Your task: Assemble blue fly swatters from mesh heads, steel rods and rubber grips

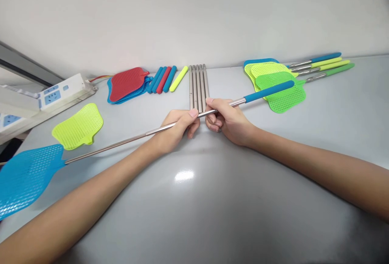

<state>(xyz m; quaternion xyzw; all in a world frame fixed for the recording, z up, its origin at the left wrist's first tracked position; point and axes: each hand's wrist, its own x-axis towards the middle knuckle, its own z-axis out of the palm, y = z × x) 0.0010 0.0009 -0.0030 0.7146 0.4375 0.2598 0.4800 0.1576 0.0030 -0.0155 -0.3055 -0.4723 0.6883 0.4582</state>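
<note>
A fly swatter with an extended metal rod [130, 139] lies slantwise across both my hands, above the table. Its blue mesh head [30, 177] is at the far left and its blue grip [269, 91] points up to the right. My left hand [179, 128] is closed round the middle of the rod, thumb on top. Closer to the grip, my right hand [229, 120] pinches the same rod between thumb and fingers. Just beyond my hands, several bare metal rods [197, 87] lie side by side, their near ends partly hidden by my fingers.
Loose grips [164, 79] in blue, red and yellow lie at the back. Left of them are stacked red and blue swatter heads [129, 83] and a yellow head [79, 126]. Whole swatters [282, 91] lie back right. A power strip [65, 91] stands at the left edge.
</note>
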